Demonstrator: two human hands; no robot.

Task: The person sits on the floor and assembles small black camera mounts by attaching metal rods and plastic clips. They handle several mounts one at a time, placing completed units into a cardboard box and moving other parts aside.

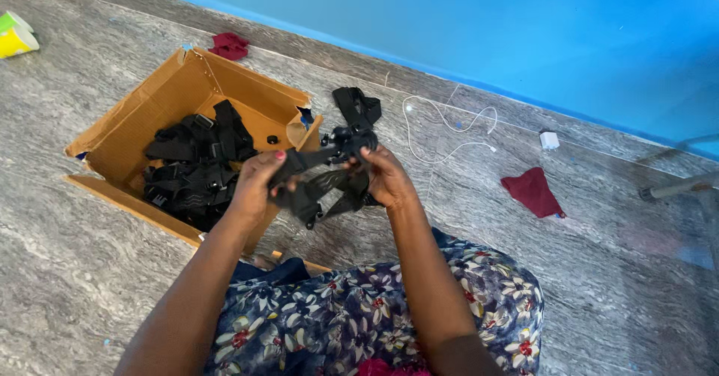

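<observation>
Both hands grip one black strap harness [329,177] above the floor: the left hand [255,185] pinches a strap end, the right hand [386,177] closes on the buckle side. It hangs just beside the cardboard box [135,132], where a tangled heap of black straps [196,168] lies, so by my judgement most of the pile is unhandled, and only this piece is out

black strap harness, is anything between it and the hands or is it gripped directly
Nothing visible stands between them. The left hand and right hand both grip the black strap harness directly, above the floor beside the cardboard box.
</observation>
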